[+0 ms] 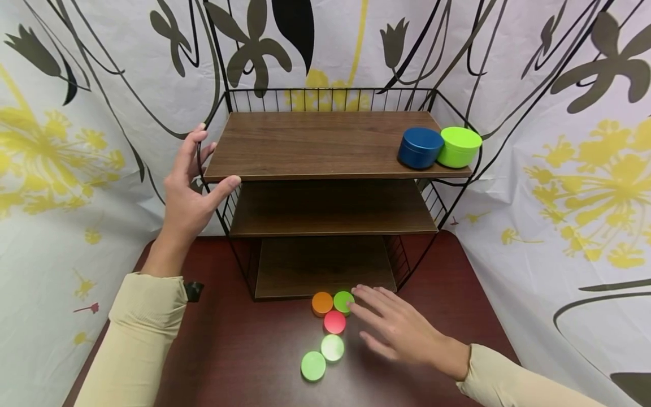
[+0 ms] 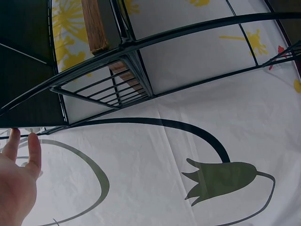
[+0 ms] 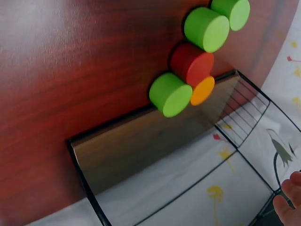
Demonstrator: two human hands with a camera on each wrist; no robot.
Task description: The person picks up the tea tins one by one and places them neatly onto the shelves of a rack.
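A black wire rack with three brown wooden shelves [image 1: 325, 144] stands on the dark red table. My left hand [image 1: 190, 189] holds the rack at its top left corner, thumb on the shelf's front edge and fingers round the side wire. In the left wrist view, two fingertips of that hand [image 2: 21, 174] meet the dark frame. Just above the table my right hand [image 1: 399, 330] is spread, fingertips right at a green cylinder [image 1: 343, 303]. Beside that one are an orange cylinder [image 1: 322, 304] and a red cylinder [image 1: 334, 323]. Two light green cylinders [image 1: 313, 366] trail toward the front.
On the top shelf's right end sit a blue round tin [image 1: 420, 148] and a lime green round tin [image 1: 459, 147], side by side. Flower-printed white cloth [image 1: 559, 186] hangs behind and on both sides. The bottom shelf [image 3: 146, 141] lies close behind the cylinders.
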